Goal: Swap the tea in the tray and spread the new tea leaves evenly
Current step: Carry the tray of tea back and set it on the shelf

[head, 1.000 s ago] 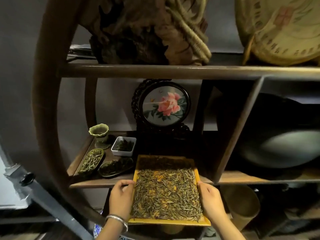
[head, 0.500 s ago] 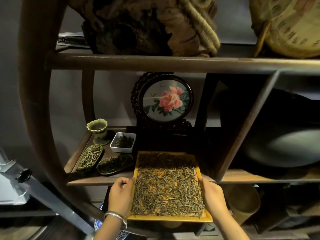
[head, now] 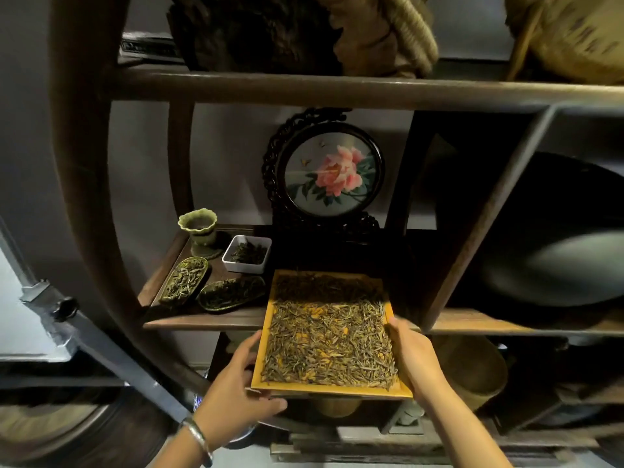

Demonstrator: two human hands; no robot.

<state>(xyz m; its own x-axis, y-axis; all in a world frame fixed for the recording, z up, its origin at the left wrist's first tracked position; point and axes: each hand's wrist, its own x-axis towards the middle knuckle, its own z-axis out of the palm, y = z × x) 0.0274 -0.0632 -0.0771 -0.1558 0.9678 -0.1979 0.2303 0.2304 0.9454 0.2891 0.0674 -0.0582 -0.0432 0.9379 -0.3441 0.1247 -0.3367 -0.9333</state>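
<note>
A yellow square tray (head: 266, 332) carries a thin, even layer of dry tea leaves (head: 331, 339). Its far half rests on the wooden shelf (head: 202, 320), in shadow, and its near half juts out over the shelf edge. My left hand (head: 236, 383) holds the near-left corner, thumb beside the left rim and fingers under the near edge. My right hand (head: 413, 359) grips the right rim, thumb on top.
Left of the tray on the shelf stand a white square dish (head: 247, 253) of tea, two leaf-shaped dishes (head: 185, 280) (head: 231, 293) and a green cup (head: 198, 224). A round peony ornament (head: 332, 177) stands behind. A slanted divider (head: 472, 231) rises close on the right.
The tray has slid a little farther onto the shelf. My left hand has moved from the tray's left rim back to its near-left corner. My right hand keeps its grip.
</note>
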